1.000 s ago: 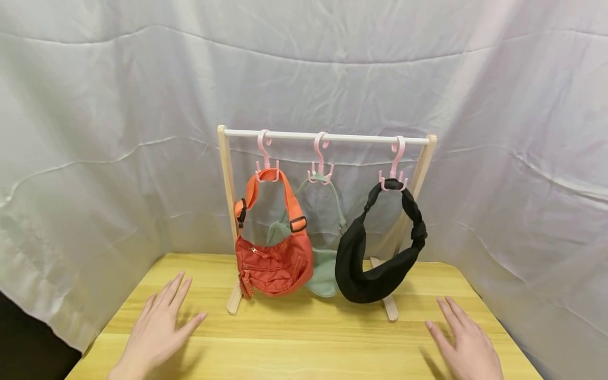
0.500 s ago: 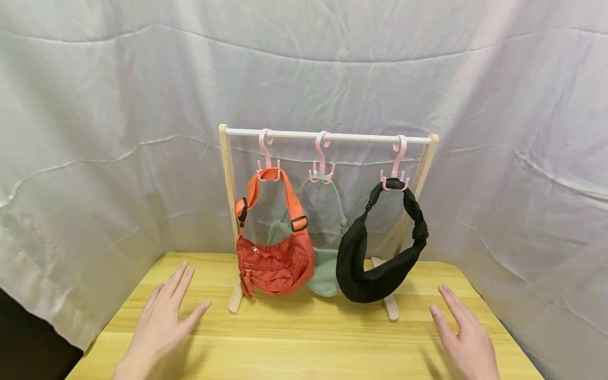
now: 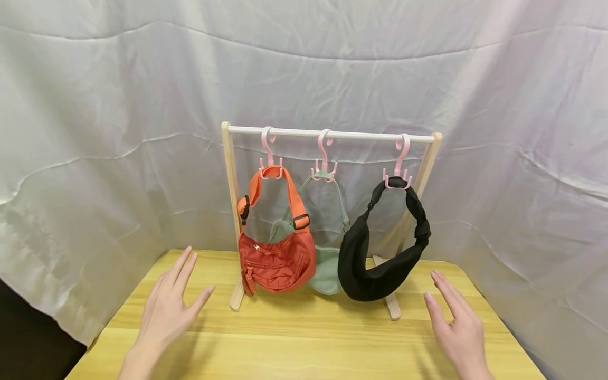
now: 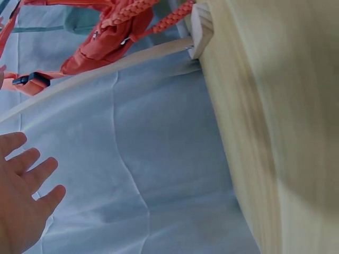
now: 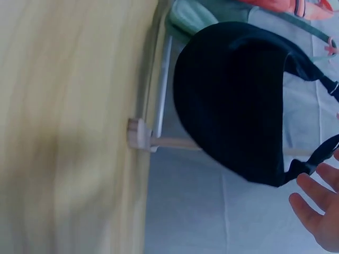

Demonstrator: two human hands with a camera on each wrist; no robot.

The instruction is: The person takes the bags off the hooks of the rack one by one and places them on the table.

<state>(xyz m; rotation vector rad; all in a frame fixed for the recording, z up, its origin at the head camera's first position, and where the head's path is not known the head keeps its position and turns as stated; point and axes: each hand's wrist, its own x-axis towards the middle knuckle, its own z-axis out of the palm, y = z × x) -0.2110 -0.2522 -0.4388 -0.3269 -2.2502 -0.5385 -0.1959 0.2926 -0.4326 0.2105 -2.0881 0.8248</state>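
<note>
Clearly, both hands (image 3: 166, 306) (image 3: 459, 330) hover above the table (image 3: 294, 348) — loosely outstretched; empty.

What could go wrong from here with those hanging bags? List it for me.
Pulling the green bag forward might knock the red bag or black bag, since both partly hide it in the head view.
Lifting a strap too high could carry its pink hanger off the rail, as the hanger is only hooked over it.
A hard tug might tip the rack, which stands on narrow feet.
</note>
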